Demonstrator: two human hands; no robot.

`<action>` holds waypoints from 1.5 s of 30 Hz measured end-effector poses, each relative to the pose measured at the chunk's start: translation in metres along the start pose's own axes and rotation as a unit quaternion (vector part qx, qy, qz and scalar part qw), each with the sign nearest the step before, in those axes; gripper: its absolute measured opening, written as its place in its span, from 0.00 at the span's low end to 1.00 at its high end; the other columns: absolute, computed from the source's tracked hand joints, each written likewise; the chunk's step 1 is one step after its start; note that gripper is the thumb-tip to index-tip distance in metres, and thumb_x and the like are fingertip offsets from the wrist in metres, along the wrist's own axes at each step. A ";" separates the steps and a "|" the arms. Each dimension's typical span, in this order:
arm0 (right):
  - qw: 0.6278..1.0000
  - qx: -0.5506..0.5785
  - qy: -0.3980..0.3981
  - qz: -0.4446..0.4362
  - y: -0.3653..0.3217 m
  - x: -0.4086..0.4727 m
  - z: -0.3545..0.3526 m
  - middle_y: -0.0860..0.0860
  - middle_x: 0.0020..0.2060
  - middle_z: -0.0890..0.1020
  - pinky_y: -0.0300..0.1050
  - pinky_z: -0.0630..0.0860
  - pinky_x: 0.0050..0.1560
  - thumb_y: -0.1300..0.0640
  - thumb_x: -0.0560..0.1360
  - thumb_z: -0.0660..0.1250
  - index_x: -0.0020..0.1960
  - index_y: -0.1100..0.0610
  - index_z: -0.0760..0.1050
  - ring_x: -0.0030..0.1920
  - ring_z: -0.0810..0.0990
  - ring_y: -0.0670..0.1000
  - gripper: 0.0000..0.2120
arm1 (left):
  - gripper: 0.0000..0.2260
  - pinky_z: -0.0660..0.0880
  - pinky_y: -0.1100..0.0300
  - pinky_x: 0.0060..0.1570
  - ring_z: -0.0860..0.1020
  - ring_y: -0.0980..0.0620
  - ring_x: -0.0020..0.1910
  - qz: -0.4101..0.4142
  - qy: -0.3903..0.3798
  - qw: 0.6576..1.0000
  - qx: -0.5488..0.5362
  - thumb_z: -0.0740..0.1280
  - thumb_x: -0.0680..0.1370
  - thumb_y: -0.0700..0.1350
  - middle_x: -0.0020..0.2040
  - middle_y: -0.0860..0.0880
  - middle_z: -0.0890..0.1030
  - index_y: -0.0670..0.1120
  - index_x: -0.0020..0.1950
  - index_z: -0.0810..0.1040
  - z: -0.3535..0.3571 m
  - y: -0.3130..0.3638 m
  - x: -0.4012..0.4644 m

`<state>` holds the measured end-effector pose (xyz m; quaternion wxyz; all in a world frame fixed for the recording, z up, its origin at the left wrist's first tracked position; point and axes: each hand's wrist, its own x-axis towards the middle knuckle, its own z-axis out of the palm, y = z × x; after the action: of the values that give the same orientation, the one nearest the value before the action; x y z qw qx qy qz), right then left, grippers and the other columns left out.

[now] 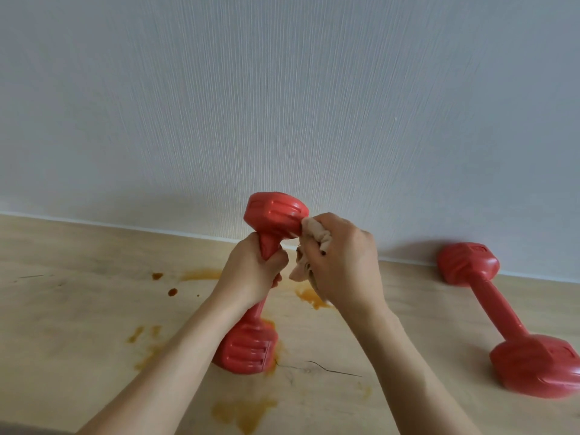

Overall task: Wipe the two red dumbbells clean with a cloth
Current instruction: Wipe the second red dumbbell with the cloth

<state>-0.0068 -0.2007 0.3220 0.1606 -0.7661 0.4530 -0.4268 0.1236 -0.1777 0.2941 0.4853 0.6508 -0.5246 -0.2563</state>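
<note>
The nearer red dumbbell [251, 334] is standing tilted on the stained desk [78, 309], the left hand [251, 271] gripping its handle. The right hand [342, 262] is pressing a bunched cloth [317, 243] against its upper head. Farther right, dumbbell 2 [499, 312] is lying by the wall [282, 105].

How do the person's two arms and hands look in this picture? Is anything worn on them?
Both forearms are bare up to the bottom edge of the picture: no sleeves, gloves, watch or bracelets show. The left hand shows no ring. The right hand has one small dark spot at a fingertip, perhaps a dark nail; it is too small to tell.
</note>
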 end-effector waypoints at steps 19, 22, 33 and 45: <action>0.996 0.059 -0.009 0.060 0.003 0.006 0.000 0.45 0.31 0.77 0.44 0.72 0.39 0.66 0.72 0.61 0.41 0.55 0.73 0.34 0.76 0.48 0.07 | 0.10 0.70 0.63 0.27 0.72 0.54 0.21 0.026 -0.026 0.998 -0.050 0.64 0.75 0.35 0.22 0.50 0.72 0.41 0.33 0.71 0.000 0.004 -0.007; 0.985 0.137 -0.012 0.101 0.014 0.011 -0.003 0.55 0.30 0.79 0.53 0.76 0.36 0.64 0.70 0.60 0.38 0.59 0.73 0.33 0.78 0.57 0.05 | 0.14 0.70 0.65 0.28 0.71 0.54 0.22 0.044 -0.071 0.994 -0.064 0.64 0.75 0.37 0.21 0.50 0.71 0.43 0.29 0.71 -0.001 0.010 -0.012; 0.993 0.110 -0.031 -0.010 -0.005 -0.004 -0.006 0.48 0.30 0.82 0.40 0.75 0.37 0.64 0.76 0.63 0.43 0.62 0.77 0.36 0.80 0.44 0.06 | 0.12 0.68 0.62 0.24 0.69 0.52 0.20 -0.037 -0.008 0.993 -0.113 0.63 0.76 0.37 0.21 0.49 0.71 0.41 0.32 0.72 -0.002 0.003 0.001; 0.989 -0.043 0.075 -0.117 -0.005 -0.002 -0.004 0.54 0.38 0.79 0.45 0.73 0.32 0.66 0.69 0.64 0.45 0.58 0.77 0.34 0.76 0.55 0.08 | 0.13 0.68 0.65 0.23 0.70 0.55 0.18 -0.022 0.011 0.999 -0.036 0.62 0.74 0.37 0.21 0.51 0.72 0.41 0.29 0.71 0.005 0.007 -0.002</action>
<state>-0.0074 -0.1963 0.3265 0.0415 -0.7858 0.3889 -0.4792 0.1154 -0.1780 0.2981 0.5083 0.6470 -0.4955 -0.2785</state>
